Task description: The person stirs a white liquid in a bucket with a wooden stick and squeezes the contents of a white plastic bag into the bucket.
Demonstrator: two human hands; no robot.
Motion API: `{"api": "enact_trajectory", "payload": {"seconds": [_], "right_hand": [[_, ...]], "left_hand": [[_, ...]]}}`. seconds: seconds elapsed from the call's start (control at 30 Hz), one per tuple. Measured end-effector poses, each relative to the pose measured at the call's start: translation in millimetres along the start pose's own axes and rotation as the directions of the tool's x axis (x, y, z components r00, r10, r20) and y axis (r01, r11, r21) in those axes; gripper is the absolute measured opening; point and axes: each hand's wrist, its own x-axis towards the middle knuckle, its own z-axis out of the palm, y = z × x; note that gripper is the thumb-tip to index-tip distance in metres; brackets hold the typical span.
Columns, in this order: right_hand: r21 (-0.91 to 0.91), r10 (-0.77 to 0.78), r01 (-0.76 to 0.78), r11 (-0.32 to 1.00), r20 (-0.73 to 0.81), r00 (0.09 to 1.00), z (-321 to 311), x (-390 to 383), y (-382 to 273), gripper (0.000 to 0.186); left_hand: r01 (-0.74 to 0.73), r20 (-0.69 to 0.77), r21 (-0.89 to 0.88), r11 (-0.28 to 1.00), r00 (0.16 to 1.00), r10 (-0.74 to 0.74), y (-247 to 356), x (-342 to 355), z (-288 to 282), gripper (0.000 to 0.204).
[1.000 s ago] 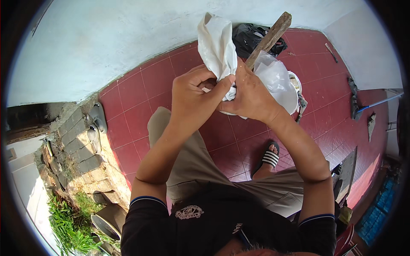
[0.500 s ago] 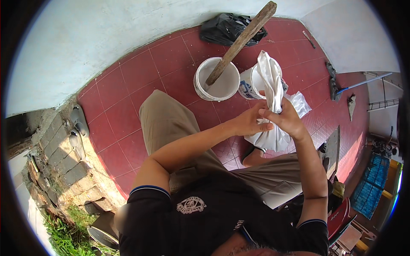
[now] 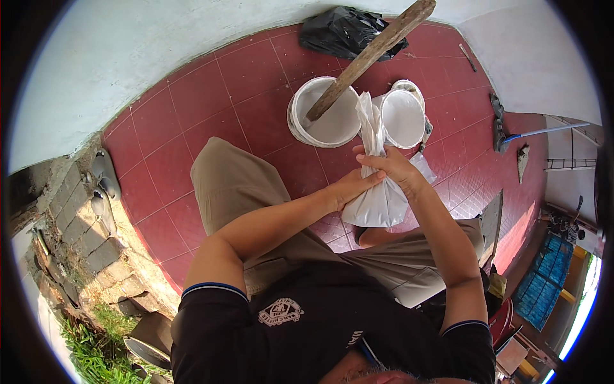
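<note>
Both my hands are closed around the gathered neck of a white plastic bag [image 3: 378,208], whose twisted top sticks up above them and whose full-looking lower part hangs below. My left hand [image 3: 355,188] grips from the left, just under my right hand [image 3: 391,168], which wraps the neck higher up. Beyond the bag stands a white bucket [image 3: 295,128] with a rough wooden stick [image 3: 371,61] leaning in it. To its right is a smaller white container [image 3: 404,120], partly behind the bag's top, with another white rim [image 3: 410,86] showing behind it.
A black plastic bag [image 3: 342,32] lies against the wall on the red tiled floor [image 3: 211,109]. Crumpled clear plastic [image 3: 423,168] is right of my right hand. Farther right are a blue-handled tool [image 3: 543,130] and a trowel [image 3: 524,161]. Grey shoes [image 3: 105,176] sit at the left edge.
My hands have brought the white bag left and nearer to me. The smaller white container's opening is now more exposed. My left hand has shifted lower on the bag's neck.
</note>
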Motion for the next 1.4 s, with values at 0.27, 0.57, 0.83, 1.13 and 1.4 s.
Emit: {"api": "enact_trajectory", "payload": {"seconds": [0.27, 0.57, 0.83, 1.13, 1.4], "right_hand": [[0.0, 0.09, -0.09, 0.996, 0.09, 0.992, -4, 19, -9, 0.047], [0.032, 0.113, -0.116, 0.993, 0.074, 0.991, -3, 32, 2, 0.057], [0.018, 0.177, -0.178, 0.984, 0.045, 0.983, -4, 44, 14, 0.052], [-0.033, 0.202, -0.2, 0.979, 0.097, 0.974, 6, 51, 5, 0.048], [0.039, 0.306, -0.316, 0.948, 0.169, 0.937, -9, 61, 29, 0.051]], "left_hand": [[0.067, -0.147, -0.011, 0.998, 0.987, -0.068, 14, -1, 1, 0.078], [0.053, -0.199, -0.055, 0.997, 0.978, -0.063, 6, 5, -2, 0.069], [0.187, -0.19, -0.114, 0.976, 0.96, -0.206, 12, 2, -6, 0.066], [0.219, -0.232, -0.182, 0.959, 0.938, -0.259, 20, -8, -2, 0.067], [0.155, -0.264, -0.077, 0.985, 0.949, -0.17, 15, 0, -7, 0.066]]}}
